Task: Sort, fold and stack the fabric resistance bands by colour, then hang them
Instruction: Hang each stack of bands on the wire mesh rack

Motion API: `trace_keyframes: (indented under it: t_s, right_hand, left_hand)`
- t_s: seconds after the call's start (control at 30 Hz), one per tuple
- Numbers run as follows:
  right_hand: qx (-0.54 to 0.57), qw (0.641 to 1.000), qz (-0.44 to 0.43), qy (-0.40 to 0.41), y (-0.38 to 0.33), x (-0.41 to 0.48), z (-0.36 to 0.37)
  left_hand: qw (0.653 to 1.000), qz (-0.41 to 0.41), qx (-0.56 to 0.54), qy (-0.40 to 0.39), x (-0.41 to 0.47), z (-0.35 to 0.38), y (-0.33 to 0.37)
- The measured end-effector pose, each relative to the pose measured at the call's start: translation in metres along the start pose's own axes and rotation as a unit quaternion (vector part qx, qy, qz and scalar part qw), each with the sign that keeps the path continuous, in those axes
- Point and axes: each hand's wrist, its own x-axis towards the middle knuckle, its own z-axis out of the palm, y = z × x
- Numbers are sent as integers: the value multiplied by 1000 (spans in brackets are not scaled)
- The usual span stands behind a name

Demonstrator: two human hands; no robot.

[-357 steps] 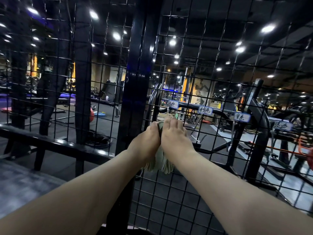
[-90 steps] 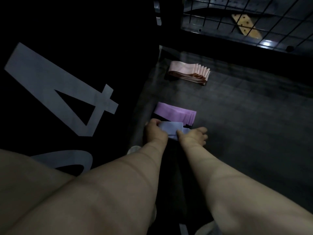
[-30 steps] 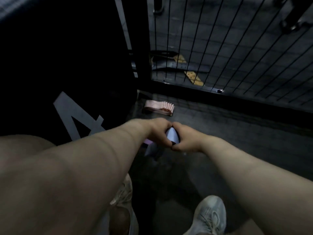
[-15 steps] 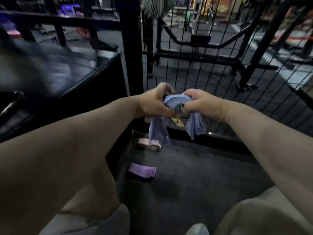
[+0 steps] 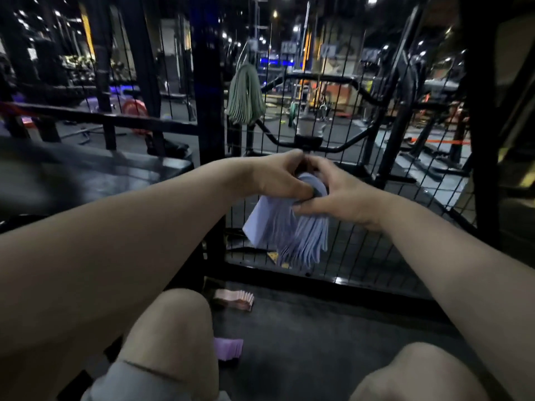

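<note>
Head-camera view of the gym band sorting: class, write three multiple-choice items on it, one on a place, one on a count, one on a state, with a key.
1. Where is the green bundle? A in a drawer; B hanging on the wire mesh; C on a chair.
2. How many folded stacks lie on the floor? A two; B four; C none.
3. How is the blue bundle? A hung up; B laid flat; C gripped by both hands, ends dangling.
Key: 1 B, it hangs high on the mesh; 2 A, a pink stack and a purple stack; 3 C, left hand and right hand pinch its fold.
</note>
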Motion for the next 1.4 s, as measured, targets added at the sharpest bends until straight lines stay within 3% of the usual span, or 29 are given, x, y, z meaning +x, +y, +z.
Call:
trace_keyframes:
  t_s: [0.17, 0.4, 0.7, 0.87, 1.07, 1.27, 1.4]
  right_hand:
    - [-96, 995, 37, 5, -26, -25, -17]
    - [-146, 986, 28, 69, -66, -53, -33]
    - [-209, 975, 40, 59, -84, -69, -78]
    - [-355, 931, 61, 64, -86, -74, -90]
    - [-306, 946, 84, 71, -81, -80, -97]
    - [-240, 965, 65, 84, -95, -77, -92]
    - [-217, 969, 73, 97, -96, -56, -92]
  left_hand:
    - [1000, -9, -1, -2, -7, -6, 27]
    - [999, 17, -44, 17, -6, -4, 57]
    - [995, 42, -93, 6, 9, -9, 95]
    - [998, 66, 17, 1, 25, -3, 110]
    - [984, 108, 143, 21, 29, 8, 116]
    - [993, 108, -12, 44, 20, -5, 102]
    - [980, 161, 52, 109, 26, -20, 92]
